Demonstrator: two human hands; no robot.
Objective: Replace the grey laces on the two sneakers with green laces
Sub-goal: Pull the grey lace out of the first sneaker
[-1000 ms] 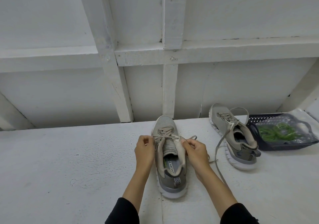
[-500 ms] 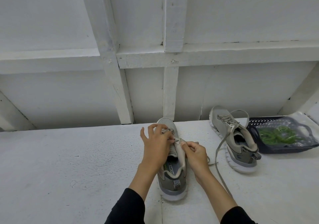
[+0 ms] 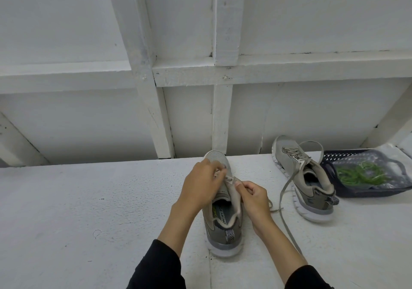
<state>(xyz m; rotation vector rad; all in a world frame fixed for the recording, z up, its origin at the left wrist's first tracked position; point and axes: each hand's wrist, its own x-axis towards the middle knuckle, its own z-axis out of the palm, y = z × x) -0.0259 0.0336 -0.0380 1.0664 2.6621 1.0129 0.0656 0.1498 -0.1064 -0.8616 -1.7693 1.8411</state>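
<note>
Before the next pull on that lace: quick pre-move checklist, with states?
1. Near sneaker flat on the white surface: ok.
2. Left hand on the grey lace at the eyelets: ok.
3. Right hand bracing the tongue side: ok.
4. Which eyelets are already free: cannot tell.
5. Second sneaker unlaced: not ok, its loose lace is threaded.
6. Green laces ready in the basket: ok.

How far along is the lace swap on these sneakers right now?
Nothing looks finished. Both hands work on the near grey mesh sneaker: the left hand and right hand pinch its grey lace, apparently pulling it out. The far grey sneaker keeps its loosened grey lace. The green laces lie in the dark plastic basket, unused. Left: finish unlacing both, then thread green.
</note>
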